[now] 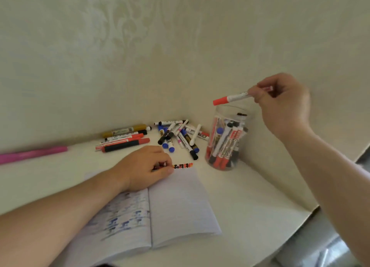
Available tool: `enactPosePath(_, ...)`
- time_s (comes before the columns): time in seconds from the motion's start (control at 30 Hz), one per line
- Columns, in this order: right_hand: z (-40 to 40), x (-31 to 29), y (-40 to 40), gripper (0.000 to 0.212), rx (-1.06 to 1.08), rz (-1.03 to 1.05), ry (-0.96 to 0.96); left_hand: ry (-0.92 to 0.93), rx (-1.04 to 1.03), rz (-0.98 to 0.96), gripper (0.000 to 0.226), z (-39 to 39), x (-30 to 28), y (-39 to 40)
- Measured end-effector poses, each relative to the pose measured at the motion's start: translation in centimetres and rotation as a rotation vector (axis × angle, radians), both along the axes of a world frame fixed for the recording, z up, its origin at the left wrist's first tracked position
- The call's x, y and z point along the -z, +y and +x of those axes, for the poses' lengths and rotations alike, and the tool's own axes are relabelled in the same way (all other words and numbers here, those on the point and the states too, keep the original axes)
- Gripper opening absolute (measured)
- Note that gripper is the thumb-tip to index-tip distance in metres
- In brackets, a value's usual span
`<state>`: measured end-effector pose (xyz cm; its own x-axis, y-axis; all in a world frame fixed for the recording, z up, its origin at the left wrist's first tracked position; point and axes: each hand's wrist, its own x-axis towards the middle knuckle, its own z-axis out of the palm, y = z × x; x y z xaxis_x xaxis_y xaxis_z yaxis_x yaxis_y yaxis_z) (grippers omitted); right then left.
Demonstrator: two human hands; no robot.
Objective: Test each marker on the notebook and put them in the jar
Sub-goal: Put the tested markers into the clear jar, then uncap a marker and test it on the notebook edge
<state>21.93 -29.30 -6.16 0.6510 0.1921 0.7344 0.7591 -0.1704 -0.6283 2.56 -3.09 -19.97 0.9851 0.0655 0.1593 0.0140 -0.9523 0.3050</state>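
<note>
My right hand (284,104) pinches a white marker with a red cap (230,98) and holds it nearly level just above the mouth of the clear jar (226,138), cap pointing left. The jar stands upright by the wall and holds several markers. My left hand (146,166) rests on the top edge of the open notebook (180,202), fingers loosely curled. A row of red and black test marks (183,165) shows just right of its fingertips. A loose pile of markers (178,136) lies behind the notebook.
A second group of thicker red, black and gold markers (124,139) lies by the wall at left. A pink object (32,153) stretches along the far left. The white table's edge (312,208) runs down the right side. The wall stands close behind.
</note>
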Motion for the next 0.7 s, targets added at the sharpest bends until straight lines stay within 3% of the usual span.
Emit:
enactPosePath(0.1,0.1,0.4,0.4,0.006,0.029,-0.154,-0.088,-0.005,-0.019,-0.003,0.051,0.1,0.2,0.1)
enactPosePath(0.23,-0.4,-1.3,-0.4,0.034,0.041,0.031,-0.048,0.0,-0.04,0.01,0.054,0.3,0.3,0.2)
enactPosePath(0.37,-0.7,-1.4,-0.4,0.054,0.058,-0.035,0.009,-0.006,-0.038,0.003,0.058,0.4,0.4,0.3)
enactPosePath(0.47,-0.5,-0.9,0.2,0.042,0.032,-0.083,0.054,-0.016,-0.037,0.004,0.058,0.6,0.6,0.4)
enactPosePath(0.63,-0.7,1.3,1.9,0.018,0.069,-0.375,0.094,-0.054,-0.047,-0.01,0.054,0.8,1.1,0.9)
enactPosePath(0.7,-0.8,1.6,2.1,0.019,0.076,-0.465,0.059,-0.086,-0.064,-0.029,0.046,0.9,1.2,1.0)
